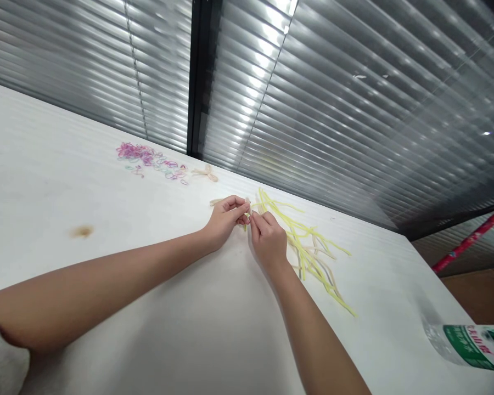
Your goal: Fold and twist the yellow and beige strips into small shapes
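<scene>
Above the middle of the white table, my left hand [227, 218] and my right hand [269, 236] meet with their fingertips almost together. Both are closed in a pinch on a small pale beige pipe cleaner [248, 204]; its far end is partly hidden by my fingers. A bit of yellow shows under my left fingertips. To the right of and behind my right hand lies a loose spread of yellow pipe cleaners [296, 233], with several beige ones mixed in. Beyond my left hand rests a beige looped, bow-like piece [208, 173].
Small pink, purple and pale rubber bands [138, 153] lie scattered at the back left. A water bottle [469, 345] lies at the right edge of the table [119, 208], which bears a brown stain [82, 231]. Slatted blinds behind glass [313, 109] border the far side.
</scene>
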A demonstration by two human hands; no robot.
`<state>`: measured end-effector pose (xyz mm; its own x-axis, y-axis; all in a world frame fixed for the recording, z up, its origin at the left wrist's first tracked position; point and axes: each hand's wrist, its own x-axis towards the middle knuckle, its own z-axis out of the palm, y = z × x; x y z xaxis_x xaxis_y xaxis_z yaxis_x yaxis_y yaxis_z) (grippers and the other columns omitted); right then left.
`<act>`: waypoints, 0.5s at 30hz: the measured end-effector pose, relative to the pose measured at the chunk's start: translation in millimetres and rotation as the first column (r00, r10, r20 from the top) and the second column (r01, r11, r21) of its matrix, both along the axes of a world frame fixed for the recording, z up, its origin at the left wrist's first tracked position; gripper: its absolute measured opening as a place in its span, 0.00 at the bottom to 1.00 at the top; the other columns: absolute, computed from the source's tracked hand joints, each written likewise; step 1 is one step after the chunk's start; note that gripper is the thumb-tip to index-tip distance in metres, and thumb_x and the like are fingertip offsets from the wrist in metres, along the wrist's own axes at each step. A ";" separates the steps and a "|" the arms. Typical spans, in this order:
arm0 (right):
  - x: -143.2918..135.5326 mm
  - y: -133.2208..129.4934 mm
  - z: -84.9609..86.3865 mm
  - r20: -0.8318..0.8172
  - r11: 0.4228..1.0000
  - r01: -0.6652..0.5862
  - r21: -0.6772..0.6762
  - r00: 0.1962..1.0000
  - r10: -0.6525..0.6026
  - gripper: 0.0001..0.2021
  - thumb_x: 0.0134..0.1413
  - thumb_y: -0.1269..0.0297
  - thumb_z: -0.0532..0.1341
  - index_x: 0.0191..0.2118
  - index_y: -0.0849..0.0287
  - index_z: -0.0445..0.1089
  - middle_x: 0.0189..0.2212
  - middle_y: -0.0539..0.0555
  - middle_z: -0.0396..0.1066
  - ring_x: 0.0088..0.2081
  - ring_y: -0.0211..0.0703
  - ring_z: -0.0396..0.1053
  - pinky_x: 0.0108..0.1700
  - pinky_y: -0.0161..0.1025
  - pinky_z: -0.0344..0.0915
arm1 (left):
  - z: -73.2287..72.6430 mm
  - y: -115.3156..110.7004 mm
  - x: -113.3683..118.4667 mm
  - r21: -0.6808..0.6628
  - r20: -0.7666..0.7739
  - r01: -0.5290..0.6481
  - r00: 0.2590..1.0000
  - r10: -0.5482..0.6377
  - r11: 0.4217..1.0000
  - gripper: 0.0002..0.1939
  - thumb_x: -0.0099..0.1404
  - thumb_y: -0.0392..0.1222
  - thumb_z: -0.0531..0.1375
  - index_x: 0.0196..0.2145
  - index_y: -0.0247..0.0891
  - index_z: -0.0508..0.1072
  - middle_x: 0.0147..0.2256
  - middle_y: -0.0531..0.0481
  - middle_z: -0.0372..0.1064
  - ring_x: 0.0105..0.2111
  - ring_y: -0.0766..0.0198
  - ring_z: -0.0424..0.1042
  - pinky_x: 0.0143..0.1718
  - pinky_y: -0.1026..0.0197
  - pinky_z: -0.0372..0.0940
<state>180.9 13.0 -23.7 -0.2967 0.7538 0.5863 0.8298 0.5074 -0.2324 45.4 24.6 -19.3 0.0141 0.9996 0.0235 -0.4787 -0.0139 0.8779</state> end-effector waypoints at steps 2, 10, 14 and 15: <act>-0.2 0.4 -0.2 0.097 0.999 0.024 0.040 0.995 -0.028 0.14 0.63 0.65 0.50 0.38 0.57 0.73 0.26 0.52 0.64 0.23 0.35 0.56 0.27 0.36 0.47 | -0.7 0.5 0.5 -0.002 -0.019 -0.003 1.000 0.003 1.000 0.14 0.52 0.46 0.68 0.27 0.35 0.69 0.25 0.56 0.66 0.23 0.72 0.67 0.29 0.65 0.60; -4.2 -1.1 4.7 0.294 0.986 0.068 0.150 0.950 -0.110 0.12 0.60 0.70 0.51 0.32 0.59 0.72 0.23 0.51 0.65 0.20 0.34 0.51 0.27 0.39 0.42 | -3.3 1.7 0.7 0.020 -0.084 -0.028 0.996 0.030 0.999 0.13 0.53 0.47 0.66 0.27 0.35 0.69 0.23 0.56 0.65 0.23 0.71 0.66 0.29 0.65 0.60; -5.1 -2.4 5.1 0.317 0.987 0.071 0.147 0.942 -0.115 0.13 0.62 0.70 0.50 0.31 0.59 0.70 0.24 0.51 0.65 0.20 0.34 0.51 0.27 0.39 0.42 | -3.4 1.8 0.1 0.019 -0.077 -0.028 0.997 0.030 0.999 0.13 0.53 0.47 0.66 0.26 0.35 0.68 0.21 0.55 0.65 0.23 0.70 0.65 0.29 0.64 0.59; -5.2 -2.7 5.0 0.317 0.987 0.071 0.147 0.942 -0.115 0.13 0.62 0.70 0.50 0.30 0.59 0.70 0.24 0.51 0.65 0.20 0.34 0.52 0.27 0.39 0.41 | -3.2 1.8 0.0 0.018 -0.075 -0.031 0.997 0.033 0.999 0.13 0.53 0.47 0.66 0.25 0.35 0.68 0.21 0.55 0.65 0.23 0.70 0.65 0.28 0.64 0.59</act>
